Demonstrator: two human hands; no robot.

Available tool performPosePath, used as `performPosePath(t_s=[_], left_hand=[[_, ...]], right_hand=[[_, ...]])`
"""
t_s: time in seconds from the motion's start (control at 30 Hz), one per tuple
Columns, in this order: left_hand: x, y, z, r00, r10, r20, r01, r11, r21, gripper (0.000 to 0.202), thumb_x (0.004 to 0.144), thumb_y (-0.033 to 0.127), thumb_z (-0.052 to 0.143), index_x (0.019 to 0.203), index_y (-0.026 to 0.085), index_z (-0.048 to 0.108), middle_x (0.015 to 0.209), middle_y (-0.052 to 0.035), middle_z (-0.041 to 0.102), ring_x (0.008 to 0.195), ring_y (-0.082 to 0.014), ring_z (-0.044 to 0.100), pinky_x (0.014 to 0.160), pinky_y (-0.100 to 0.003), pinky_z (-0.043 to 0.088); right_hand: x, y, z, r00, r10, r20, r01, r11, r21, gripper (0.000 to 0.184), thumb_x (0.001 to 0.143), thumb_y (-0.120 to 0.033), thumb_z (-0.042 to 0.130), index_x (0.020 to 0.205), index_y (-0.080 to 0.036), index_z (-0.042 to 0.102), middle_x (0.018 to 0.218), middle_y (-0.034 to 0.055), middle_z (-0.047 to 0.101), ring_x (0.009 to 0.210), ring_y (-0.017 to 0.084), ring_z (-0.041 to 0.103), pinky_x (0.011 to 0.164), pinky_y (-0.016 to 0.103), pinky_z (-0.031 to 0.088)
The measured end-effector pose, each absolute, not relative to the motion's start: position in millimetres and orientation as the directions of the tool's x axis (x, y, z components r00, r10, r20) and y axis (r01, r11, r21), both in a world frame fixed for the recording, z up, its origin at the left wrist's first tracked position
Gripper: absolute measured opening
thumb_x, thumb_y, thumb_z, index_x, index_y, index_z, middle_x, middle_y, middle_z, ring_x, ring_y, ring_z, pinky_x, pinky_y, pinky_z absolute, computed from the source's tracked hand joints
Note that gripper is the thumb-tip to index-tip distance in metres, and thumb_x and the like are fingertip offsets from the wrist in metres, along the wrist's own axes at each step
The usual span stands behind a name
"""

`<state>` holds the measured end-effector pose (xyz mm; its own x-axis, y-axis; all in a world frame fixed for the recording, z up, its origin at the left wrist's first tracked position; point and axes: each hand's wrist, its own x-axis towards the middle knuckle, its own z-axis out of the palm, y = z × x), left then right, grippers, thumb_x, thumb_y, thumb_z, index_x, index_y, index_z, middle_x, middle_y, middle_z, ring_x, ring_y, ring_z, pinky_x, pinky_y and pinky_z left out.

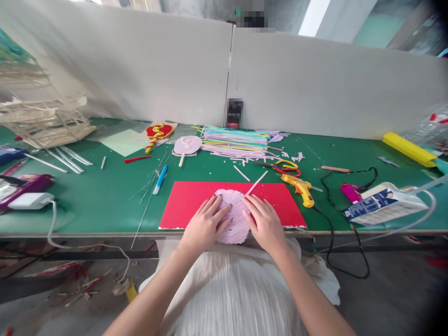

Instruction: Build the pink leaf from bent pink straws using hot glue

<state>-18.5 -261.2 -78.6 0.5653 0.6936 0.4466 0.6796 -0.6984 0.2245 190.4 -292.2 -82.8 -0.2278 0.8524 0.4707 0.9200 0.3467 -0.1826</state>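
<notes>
A round pale purple piece made of glued straws (234, 219) lies on a red board (191, 200) at the near edge of the green table (105, 196). My left hand (206, 223) rests flat on its left side, fingers stretched out. My right hand (263, 221) presses flat on its right side, fingers also extended. A single pale straw (257, 182) sticks out from the top of the piece, beyond my right fingers. Neither hand grips anything.
A yellow glue gun (301, 187) with a black cord lies right of the board, with scissors (285, 167) behind it. A pile of coloured straws (238, 142), a purple lollipop shape (187, 146), a blue pen (160, 179), a carton (381, 205) and a white charger (31, 200) lie around.
</notes>
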Motion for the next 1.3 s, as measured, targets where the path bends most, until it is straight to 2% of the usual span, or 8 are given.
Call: performPosePath(t_s=[0.2, 0.7, 0.77, 0.87, 0.93, 1.03, 1.13, 1.3], left_hand=[[-18.0, -261.8, -78.7, 0.574, 0.69, 0.441, 0.687, -0.698, 0.199, 0.037, 0.091, 0.035, 0.046, 0.12, 0.018, 0.06, 0.134, -0.0163, 0.051, 0.126, -0.0316, 0.045, 0.1, -0.05, 0.043], [-18.9, -262.8, -79.6, 0.557, 0.7, 0.447, 0.672, -0.696, 0.253, 0.036, 0.09, 0.036, 0.047, 0.121, 0.021, 0.059, 0.136, -0.0132, 0.05, 0.127, -0.0308, 0.044, 0.102, -0.051, 0.041], [-19.7, -263.7, -76.1, 0.531, 0.722, 0.442, 0.664, -0.68, 0.312, 0.038, 0.091, 0.037, 0.047, 0.125, 0.024, 0.055, 0.14, -0.0107, 0.046, 0.127, -0.0287, 0.044, 0.102, -0.047, 0.042], [-21.8, -258.7, -65.9, 0.38, 0.817, 0.433, 0.657, -0.568, 0.496, 0.037, 0.093, 0.032, 0.042, 0.129, 0.028, 0.051, 0.138, -0.0065, 0.048, 0.119, -0.0216, 0.053, 0.097, -0.036, 0.047], [-23.0, -248.7, -58.6, 0.254, 0.879, 0.404, 0.669, -0.461, 0.583, 0.033, 0.092, 0.029, 0.043, 0.121, 0.025, 0.056, 0.126, -0.0059, 0.057, 0.109, -0.02, 0.059, 0.093, -0.033, 0.049], [-21.7, -226.6, -51.0, 0.174, 0.926, 0.336, 0.706, -0.355, 0.612, 0.026, 0.087, 0.028, 0.05, 0.109, 0.021, 0.062, 0.109, -0.0061, 0.065, 0.099, -0.0217, 0.063, 0.087, -0.034, 0.051], [-13.4, -203.6, -48.2, 0.203, 0.941, 0.27, 0.725, -0.33, 0.604, 0.026, 0.085, 0.03, 0.053, 0.106, 0.019, 0.063, 0.106, -0.0075, 0.066, 0.096, -0.0223, 0.063, 0.084, -0.034, 0.05], [10.7, -175.0, -42.4, 0.455, 0.887, 0.084, 0.756, -0.434, 0.489, 0.026, 0.075, 0.03, 0.062, 0.096, 0.017, 0.067, 0.096, -0.0081, 0.067, 0.089, -0.0219, 0.063, 0.075, -0.028, 0.048]], right_hand=[[190.9, -291.4, -83.4, -0.247, 0.848, 0.468, 0.915, 0.363, -0.175, 0.042, 0.095, -0.03, 0.036, 0.134, -0.021, 0.045, 0.137, 0.0058, 0.05, 0.128, 0.022, 0.042, 0.105, 0.044, 0.035], [189.4, -291.7, -81.8, -0.235, 0.854, 0.465, 0.912, 0.359, -0.198, 0.041, 0.094, -0.031, 0.037, 0.132, -0.021, 0.048, 0.133, 0.0068, 0.054, 0.126, 0.023, 0.045, 0.104, 0.045, 0.037], [189.6, -291.9, -81.8, -0.215, 0.851, 0.479, 0.903, 0.36, -0.235, 0.043, 0.094, -0.031, 0.037, 0.136, -0.022, 0.044, 0.134, 0.0072, 0.052, 0.128, 0.023, 0.044, 0.105, 0.046, 0.037], [191.1, -292.2, -80.8, -0.127, 0.852, 0.509, 0.865, 0.346, -0.363, 0.047, 0.094, -0.033, 0.036, 0.141, -0.023, 0.035, 0.138, 0.008, 0.048, 0.129, 0.023, 0.042, 0.104, 0.044, 0.04], [192.7, -292.1, -79.9, -0.048, 0.86, 0.508, 0.822, 0.323, -0.469, 0.046, 0.095, -0.033, 0.036, 0.14, -0.024, 0.035, 0.138, 0.0082, 0.048, 0.128, 0.022, 0.043, 0.104, 0.043, 0.041], [194.9, -291.2, -79.5, 0.027, 0.872, 0.489, 0.771, 0.293, -0.566, 0.043, 0.095, -0.033, 0.036, 0.136, -0.023, 0.041, 0.136, 0.0095, 0.049, 0.127, 0.021, 0.045, 0.104, 0.042, 0.041], [195.9, -289.9, -80.9, 0.037, 0.869, 0.493, 0.76, 0.295, -0.579, 0.042, 0.094, -0.033, 0.037, 0.134, -0.022, 0.043, 0.135, 0.0099, 0.05, 0.126, 0.022, 0.046, 0.104, 0.043, 0.041], [196.2, -288.8, -82.2, 0.057, 0.855, 0.516, 0.749, 0.305, -0.588, 0.04, 0.094, -0.034, 0.037, 0.132, -0.023, 0.046, 0.131, 0.0098, 0.054, 0.123, 0.023, 0.049, 0.102, 0.044, 0.043]])
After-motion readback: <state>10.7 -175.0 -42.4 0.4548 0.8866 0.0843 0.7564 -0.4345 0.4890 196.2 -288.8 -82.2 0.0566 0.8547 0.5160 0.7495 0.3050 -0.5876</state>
